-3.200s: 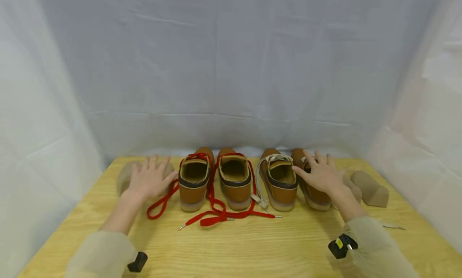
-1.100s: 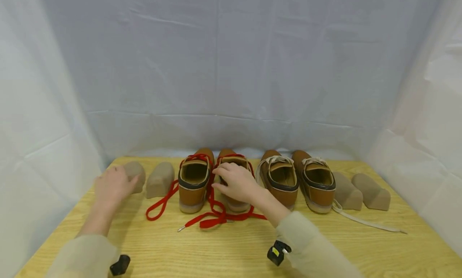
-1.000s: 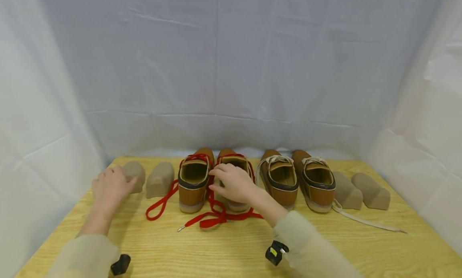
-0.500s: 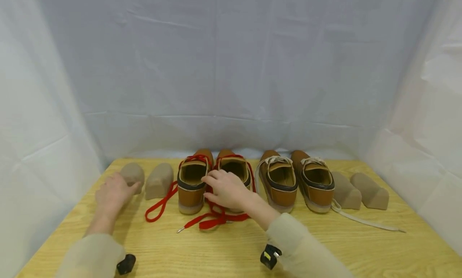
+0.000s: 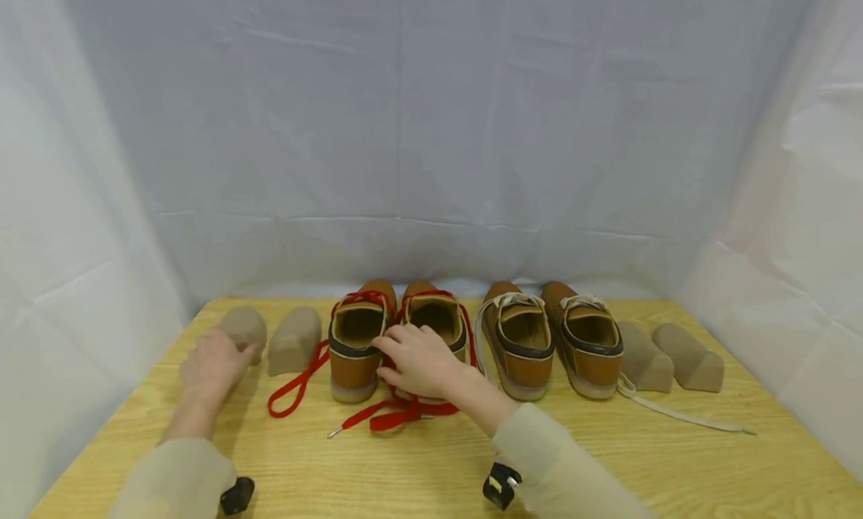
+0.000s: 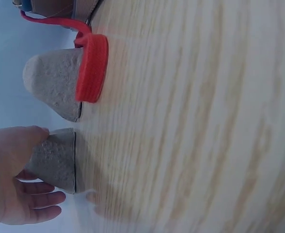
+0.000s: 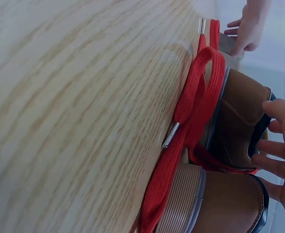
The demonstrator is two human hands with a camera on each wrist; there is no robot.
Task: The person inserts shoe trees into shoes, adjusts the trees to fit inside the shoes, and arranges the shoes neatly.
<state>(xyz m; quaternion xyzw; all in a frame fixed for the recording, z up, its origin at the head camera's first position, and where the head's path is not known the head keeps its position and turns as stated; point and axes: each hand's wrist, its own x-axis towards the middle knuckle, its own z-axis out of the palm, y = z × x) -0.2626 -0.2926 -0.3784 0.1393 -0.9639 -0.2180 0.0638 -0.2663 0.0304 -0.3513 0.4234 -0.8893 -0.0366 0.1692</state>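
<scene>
Two brown shoes with a red lace point(image 5: 398, 413) stand heel-first at mid table. My right hand point(image 5: 414, 358) lies over the heel of the right one point(image 5: 438, 320), fingers spread and fairly straight, reaching to the left one point(image 5: 353, 347). The right wrist view shows those fingers point(image 7: 273, 145) touching the heel collar above the looped red lace point(image 7: 196, 92). My left hand point(image 5: 214, 363) holds the leftmost tan shoe insert point(image 5: 241, 326). In the left wrist view my thumb lies on top of the insert point(image 6: 55, 160) and my fingers point(image 6: 40, 199) beneath it. A second insert point(image 5: 294, 341) sits beside it.
A second brown pair with cream laces point(image 5: 519, 339) point(image 5: 586, 343) stands to the right, one lace point(image 5: 688, 414) trailing across the wooden table point(image 5: 607, 466). Two more tan inserts point(image 5: 643, 362) point(image 5: 688, 358) lie at far right. White cloth walls close in the back and sides.
My right hand left the cream-laced pair, came to the red-laced pair and edged left over the last second. My left hand shifted from both left inserts to the outer insert and stays on it.
</scene>
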